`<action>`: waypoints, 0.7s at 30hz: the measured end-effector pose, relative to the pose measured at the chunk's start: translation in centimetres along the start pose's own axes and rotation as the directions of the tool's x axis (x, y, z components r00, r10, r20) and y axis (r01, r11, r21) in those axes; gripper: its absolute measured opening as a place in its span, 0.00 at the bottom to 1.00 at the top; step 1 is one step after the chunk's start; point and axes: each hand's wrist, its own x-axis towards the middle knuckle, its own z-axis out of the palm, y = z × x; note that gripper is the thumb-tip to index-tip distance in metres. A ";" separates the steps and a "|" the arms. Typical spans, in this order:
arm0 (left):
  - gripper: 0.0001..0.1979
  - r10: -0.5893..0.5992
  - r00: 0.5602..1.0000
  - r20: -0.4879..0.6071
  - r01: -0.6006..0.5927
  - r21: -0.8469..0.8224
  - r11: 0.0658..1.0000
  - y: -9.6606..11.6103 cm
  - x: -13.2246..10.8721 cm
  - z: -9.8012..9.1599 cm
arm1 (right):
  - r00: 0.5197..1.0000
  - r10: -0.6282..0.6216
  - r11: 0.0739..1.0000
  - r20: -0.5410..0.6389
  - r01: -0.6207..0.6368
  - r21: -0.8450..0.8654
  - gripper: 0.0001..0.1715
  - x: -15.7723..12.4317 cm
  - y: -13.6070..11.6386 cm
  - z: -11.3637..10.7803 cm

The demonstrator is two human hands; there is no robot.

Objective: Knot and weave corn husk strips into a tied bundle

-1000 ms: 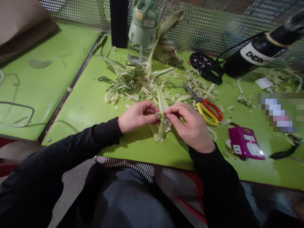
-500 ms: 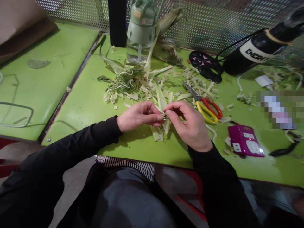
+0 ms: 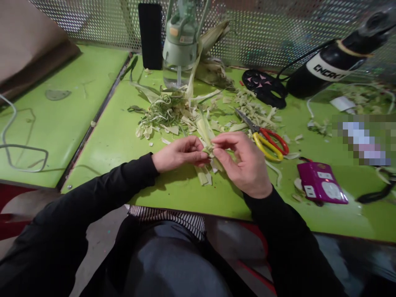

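Both my hands meet over the green table near its front edge, fingertips almost touching. Between them is a pale green husk strip (image 3: pixel 204 127), which fans out away from me beyond the fingers. My left hand (image 3: pixel 182 153) pinches it from the left with thumb and forefinger. From the right, my right hand (image 3: pixel 243 161) pinches the same husk, its thumb and forefinger pressed together. A small knot-like bunch shows between the fingertips. Scissors (image 3: pixel 262 138) with one red and one yellow handle lie just beyond my right hand.
Husk scraps (image 3: pixel 167 109) are heaped beyond my hands. Behind stand a green-lidded bottle (image 3: pixel 181 49), a black phone (image 3: pixel 150 37) and a black bottle (image 3: pixel 324 68). A purple device (image 3: pixel 321 182) lies right; a brown bag (image 3: pixel 34 41) sits far left.
The husk piece between my fingertips has turned and now looks bunched. My right-hand fingers have shifted slightly left. The camera view has tilted a little.
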 end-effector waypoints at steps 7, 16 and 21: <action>0.17 0.091 0.996 -0.013 -0.090 0.018 0.996 0.3 -0.1 0.0 | 0.920 0.337 0.907 0.199 -0.374 0.195 0.19 0.4 -0.1 -0.6; 0.16 0.073 0.996 0.053 -0.076 0.055 0.996 0.4 -0.7 0.2 | 0.856 0.507 0.584 0.096 -0.424 0.693 0.09 0.1 0.7 0.7; 0.14 0.023 0.998 0.055 -0.031 0.147 0.989 0.6 -0.9 0.3 | 0.892 0.451 0.727 -0.016 -0.357 0.587 0.07 0.1 0.0 0.7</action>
